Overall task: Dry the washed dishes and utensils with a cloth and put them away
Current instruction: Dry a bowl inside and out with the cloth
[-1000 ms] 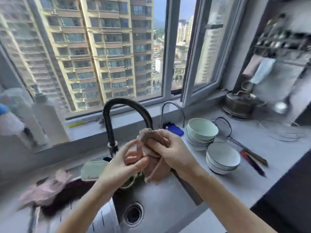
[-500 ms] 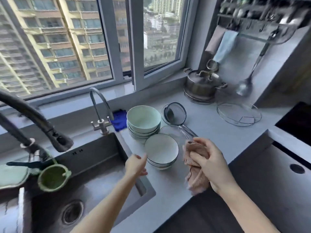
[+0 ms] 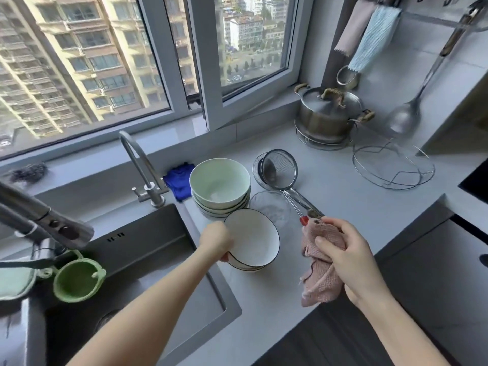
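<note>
One bowl [image 3: 253, 240], left hand [image 3: 215, 242]; cloth [image 3: 320, 282], right

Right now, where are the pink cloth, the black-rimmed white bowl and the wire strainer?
pink cloth [image 3: 320, 283], head view, on the hanging bunched fabric.
black-rimmed white bowl [image 3: 253, 239], head view, on its inside.
wire strainer [image 3: 280, 169], head view, on its mesh basket.

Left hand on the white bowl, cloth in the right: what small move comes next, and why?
Probably lift the white bowl toward the pink cloth: the left hand grips its rim, it sits tilted, and the right hand holds the cloth beside it, not touching.
</note>
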`<act>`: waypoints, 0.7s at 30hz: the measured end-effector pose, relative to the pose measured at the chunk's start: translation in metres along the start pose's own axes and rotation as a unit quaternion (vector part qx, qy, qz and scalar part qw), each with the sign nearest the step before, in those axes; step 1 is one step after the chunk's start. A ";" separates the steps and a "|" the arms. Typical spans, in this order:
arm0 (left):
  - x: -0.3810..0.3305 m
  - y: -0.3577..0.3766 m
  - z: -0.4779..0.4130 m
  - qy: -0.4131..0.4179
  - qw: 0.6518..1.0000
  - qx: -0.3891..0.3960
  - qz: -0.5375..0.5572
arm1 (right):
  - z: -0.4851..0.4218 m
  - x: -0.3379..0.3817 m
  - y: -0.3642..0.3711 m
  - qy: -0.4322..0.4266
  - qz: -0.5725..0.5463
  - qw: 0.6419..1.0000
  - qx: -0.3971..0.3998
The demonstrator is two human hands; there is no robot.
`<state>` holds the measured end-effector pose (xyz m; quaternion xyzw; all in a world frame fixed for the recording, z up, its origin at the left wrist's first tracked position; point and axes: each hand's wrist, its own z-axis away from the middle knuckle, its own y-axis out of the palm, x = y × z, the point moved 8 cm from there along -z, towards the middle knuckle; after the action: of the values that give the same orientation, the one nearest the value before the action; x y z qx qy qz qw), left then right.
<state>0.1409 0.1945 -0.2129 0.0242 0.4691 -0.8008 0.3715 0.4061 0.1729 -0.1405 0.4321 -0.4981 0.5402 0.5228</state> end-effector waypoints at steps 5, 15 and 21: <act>-0.007 -0.001 -0.002 0.056 0.998 0.003 0.007 | -0.009 0.015 0.013 -0.023 0.015 1.000 -0.001; -0.039 -0.021 0.019 0.171 0.979 -0.106 -0.043 | -0.014 0.035 0.028 -0.058 0.026 0.998 -0.005; -0.054 -0.011 0.046 0.223 0.933 -0.139 -0.244 | -0.035 0.054 0.036 -0.096 0.053 0.993 0.046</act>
<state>0.1876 0.1938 -0.1583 0.0353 0.6382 -0.7674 0.0503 0.3676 0.2161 -0.0949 0.4786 -0.5432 0.5451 0.4227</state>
